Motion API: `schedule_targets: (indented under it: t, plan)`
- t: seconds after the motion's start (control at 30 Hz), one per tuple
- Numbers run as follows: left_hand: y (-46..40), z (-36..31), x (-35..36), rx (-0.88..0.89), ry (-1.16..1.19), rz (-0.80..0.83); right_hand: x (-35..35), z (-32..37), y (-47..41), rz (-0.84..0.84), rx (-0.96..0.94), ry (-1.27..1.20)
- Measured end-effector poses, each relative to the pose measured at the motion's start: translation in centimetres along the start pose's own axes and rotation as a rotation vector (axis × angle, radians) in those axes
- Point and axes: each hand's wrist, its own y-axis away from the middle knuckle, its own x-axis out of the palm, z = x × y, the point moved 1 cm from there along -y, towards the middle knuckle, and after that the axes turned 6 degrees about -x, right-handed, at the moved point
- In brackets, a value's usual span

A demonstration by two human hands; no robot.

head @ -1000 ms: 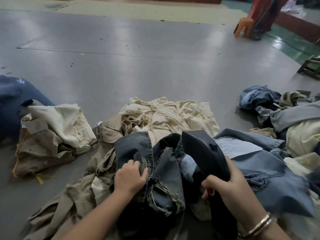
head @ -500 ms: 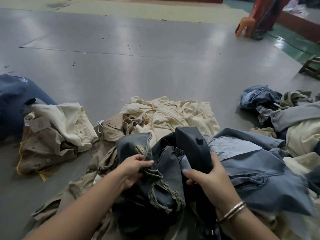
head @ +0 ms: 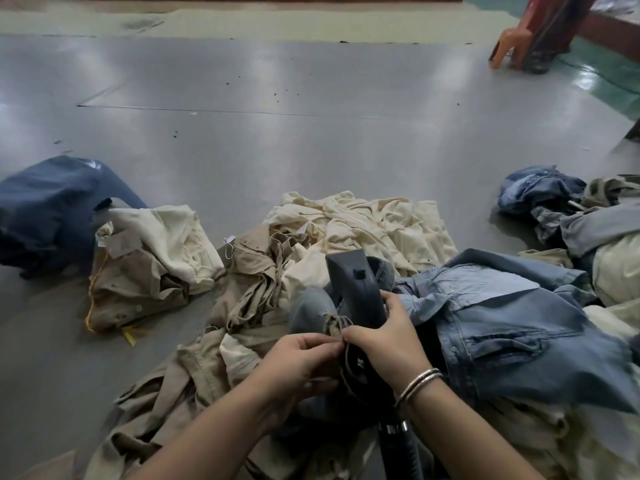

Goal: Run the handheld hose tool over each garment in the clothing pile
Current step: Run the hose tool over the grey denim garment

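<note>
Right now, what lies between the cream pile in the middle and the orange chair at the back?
In the head view, only bare grey floor lies between the cream pile and orange chair.

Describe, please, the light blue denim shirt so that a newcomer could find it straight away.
Start from the grey floor and the heap of clothes nearest the camera. The light blue denim shirt lies spread on the heap's right side, just right of the right hand. Unlike the cream and khaki garments to its left, it is pale washed blue with a buttoned front.
</note>
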Motion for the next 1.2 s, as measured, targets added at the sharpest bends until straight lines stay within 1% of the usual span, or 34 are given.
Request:
schedule_targets:
  t: [0.03,0.07,0.13,0.2,0.23,0.27,0.3,0.33,0.37,0.4,0.47,0.5,0.53,0.57,0.63,0.7,0.77,0.87,0.93,1.0,1.1,1.2]
  plan:
    - [0.0,-0.1,0.4,-0.004,0.005,-0.032,0.0,0.2,0.1,0.003,-0.005,0.004]
    - [-0.1,-0.1,0.4,0.008,0.057,-0.072,-0.1,0.4,0.1,0.003,-0.014,-0.005]
    - [-0.1,-0.4,-0.4,0.02,0.345,-0.121,-0.9,0.9,0.0,-0.009,-0.039,-0.053]
    - [0.4,-1.2,-2.5,0.021,0.705,-0.07,-2.3,1.6,-0.3,-0.057,-0.061,-0.085]
    - [0.8,-1.6,-3.8,0.023,0.798,-0.046,-3.2,1.9,-0.5,-0.093,-0.076,-0.105]
    - [1.2,-2.0,-4.8,0.026,0.828,0.003,-4.1,2.1,-0.7,-0.127,-0.087,-0.134]
    - [1.5,-2.3,-5.5,0.024,0.797,0.079,-4.9,2.2,-0.8,-0.152,-0.093,-0.166]
    - [1.8,-2.5,-5.9,0.012,0.702,0.164,-5.6,2.4,-0.8,-0.168,-0.1,-0.198]
    - [2.2,-2.6,-6.0,-0.005,0.556,0.211,-6.2,2.4,-0.8,-0.171,-0.109,-0.233]
    - [2.4,-2.5,-6.0,-0.014,0.36,0.194,-6.7,2.5,-0.8,-0.161,-0.117,-0.277]
    - [2.4,-2.2,-5.6,0.025,-0.134,0.084,-7.4,2.6,-0.6,-0.122,-0.132,-0.358]
    - [2.4,-2.1,-5.2,0.049,-0.325,0.046,-7.6,2.7,-0.5,-0.097,-0.144,-0.386]
    - [2.3,-2.0,-4.8,0.088,-0.405,0.021,-7.8,2.8,-0.4,-0.067,-0.161,-0.405]
    - [2.1,-1.9,-4.6,0.115,-0.377,-0.014,-7.9,2.8,-0.3,-0.036,-0.177,-0.414]
    - [1.7,-1.9,-4.4,0.134,-0.105,-0.056,-8.1,2.9,-0.3,-0.006,-0.191,-0.406]
    - [1.5,-2.2,-4.4,0.179,0.145,-0.066,-8.4,2.6,-0.4,-0.022,-0.179,-0.361]
    - [1.5,-2.4,-4.4,0.232,0.27,-0.064,-8.5,2.2,-0.6,-0.039,-0.145,-0.287]
    - [1.4,-2.9,-4.3,0.299,0.326,-0.079,-8.9,1.3,-1.2,-0.086,-0.071,-0.194]
    - [1.6,-3.0,-4.4,0.311,0.377,-0.102,-9.3,0.7,-1.7,-0.118,-0.025,-0.159]
    - [2.0,-3.0,-4.5,0.264,0.423,-0.031,-9.7,0.1,-2.0,-0.13,0.002,-0.125]
    - [2.4,-3.0,-4.2,0.157,0.486,0.087,-10.0,-0.3,-2.2,-0.171,-0.012,-0.032]
    - [2.7,-3.2,-4.0,0.153,0.556,0.115,-10.2,0.6,-1.9,-0.247,-0.091,-0.061]
